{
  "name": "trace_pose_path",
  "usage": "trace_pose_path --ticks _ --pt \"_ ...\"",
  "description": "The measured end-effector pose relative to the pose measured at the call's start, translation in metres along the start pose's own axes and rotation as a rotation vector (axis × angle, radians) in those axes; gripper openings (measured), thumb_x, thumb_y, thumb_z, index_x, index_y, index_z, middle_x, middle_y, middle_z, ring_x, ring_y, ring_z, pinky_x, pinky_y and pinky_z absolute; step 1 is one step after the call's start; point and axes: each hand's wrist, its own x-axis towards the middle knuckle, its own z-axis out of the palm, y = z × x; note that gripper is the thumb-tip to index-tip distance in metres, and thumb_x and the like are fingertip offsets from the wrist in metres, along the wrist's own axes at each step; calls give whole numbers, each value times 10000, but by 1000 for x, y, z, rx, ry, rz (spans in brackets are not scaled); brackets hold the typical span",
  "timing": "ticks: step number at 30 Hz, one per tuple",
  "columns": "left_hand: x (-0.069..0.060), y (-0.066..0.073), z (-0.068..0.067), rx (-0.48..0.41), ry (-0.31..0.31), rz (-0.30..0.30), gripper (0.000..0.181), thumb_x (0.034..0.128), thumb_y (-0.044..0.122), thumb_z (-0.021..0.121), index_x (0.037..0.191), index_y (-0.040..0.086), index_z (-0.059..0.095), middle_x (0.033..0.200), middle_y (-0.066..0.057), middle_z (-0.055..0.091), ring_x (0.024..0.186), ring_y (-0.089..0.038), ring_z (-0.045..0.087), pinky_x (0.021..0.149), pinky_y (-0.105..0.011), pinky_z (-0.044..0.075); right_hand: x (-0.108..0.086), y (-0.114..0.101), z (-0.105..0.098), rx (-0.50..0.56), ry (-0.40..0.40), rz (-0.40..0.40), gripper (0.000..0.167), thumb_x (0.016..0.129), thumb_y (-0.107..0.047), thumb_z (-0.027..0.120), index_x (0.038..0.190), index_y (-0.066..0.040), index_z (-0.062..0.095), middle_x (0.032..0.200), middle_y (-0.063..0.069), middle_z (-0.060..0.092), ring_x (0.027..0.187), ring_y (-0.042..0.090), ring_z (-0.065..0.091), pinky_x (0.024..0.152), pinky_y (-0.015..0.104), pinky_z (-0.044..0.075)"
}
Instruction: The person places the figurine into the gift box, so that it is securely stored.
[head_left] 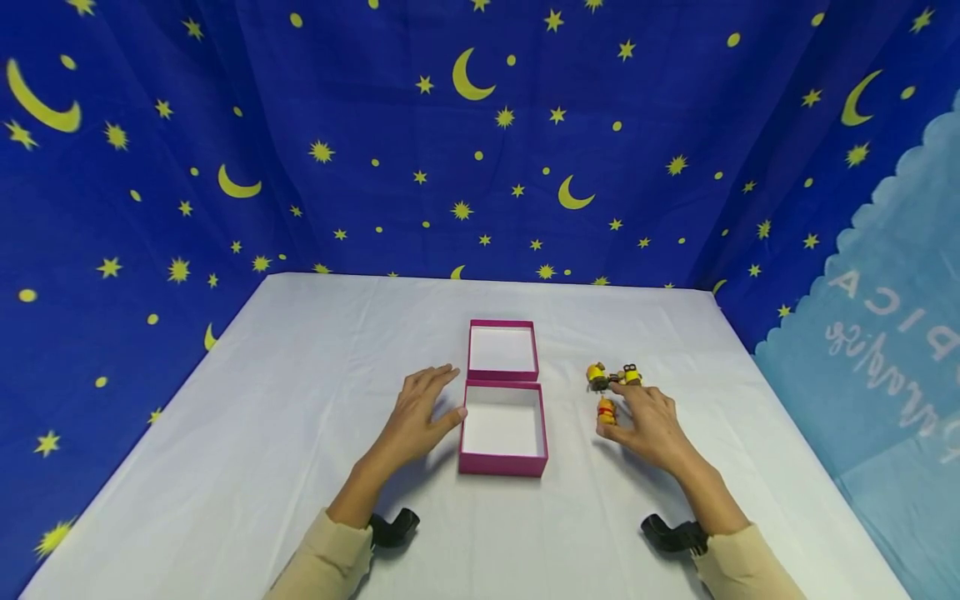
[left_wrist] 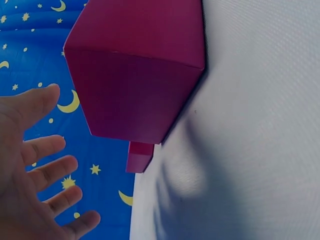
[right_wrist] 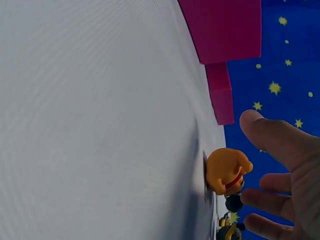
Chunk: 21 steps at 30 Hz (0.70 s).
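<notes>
One orange figurine (head_left: 607, 412): resting on the white cloth (head_left: 225, 467), right of the front box (head_left: 502, 465), between right thumb and fingers; showing a red band.
Right hand (head_left: 648, 425): hovering around the orange figurine, keeping fingers apart, not visibly pinching; leaving any contact impossible to tell.
Left hand (head_left: 420, 417): hovering beside the front box's left wall, holding nothing, with thumb and fingers spread.
Goggled figurine (head_left: 632, 373) and other yellow figurine (head_left: 596, 375): resting close beyond the orange figurine, near the right index fingertip.
Rear box (head_left: 503, 376): sitting just behind the front box, likewise facing open side up.
Risk, right: possibly knocking a yellow figurine over, by closing fingers so near it; possibly losing the orange figurine, by squeezing off-centre.
Risk, left: possibly shoving the front box against the rear box, by bumping its wall with the thumb.
Head vs left wrist: overlapping thumb and box rim from above; revealing a gap between them at the wrist.
Head vs right wrist: separating the figurines from above; bunching them low down at the wrist, but exposing the spread fingers.
</notes>
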Motion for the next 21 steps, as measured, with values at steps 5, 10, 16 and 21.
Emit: trace_pose_path --ticks 5,10,16,21 --pt "0 -4 3 -41 7 40 567 849 272 680 1352 81 503 1404 -105 479 1294 -317 350 1021 -547 340 0 3 2 7 -8 -7 726 768 -354 765 1344 -16 480 1301 208 554 1187 399 433 959 541 259" --pt "0 -8 6 -67 5 75 532 833 238 697 1308 58 539 1362 -91 512 1256 -312 375 997 -527 361 0 7 3 9 -6 -18 727 755 -366 770 1326 -9 498 1273 197 575 1169 382 448 953 529 266" --pt "0 -11 6 -97 -43 63 508 848 236 688 1305 67 545 1363 -79 501 1267 -304 358 998 -525 361 1 10 5 2 -5 -36 717 747 -365 773 1313 -10 513 1254 194 588 1153 370 464 933 516 278" --pt "-1 -11 6 -145 -88 52 486 864 245 677 1307 87 551 1371 -51 488 1283 -291 332 1017 -533 341 1 12 6 -7 3 -47 702 740 -348 780 1302 -11 527 1231 200 598 1130 363 477 921 509 284"
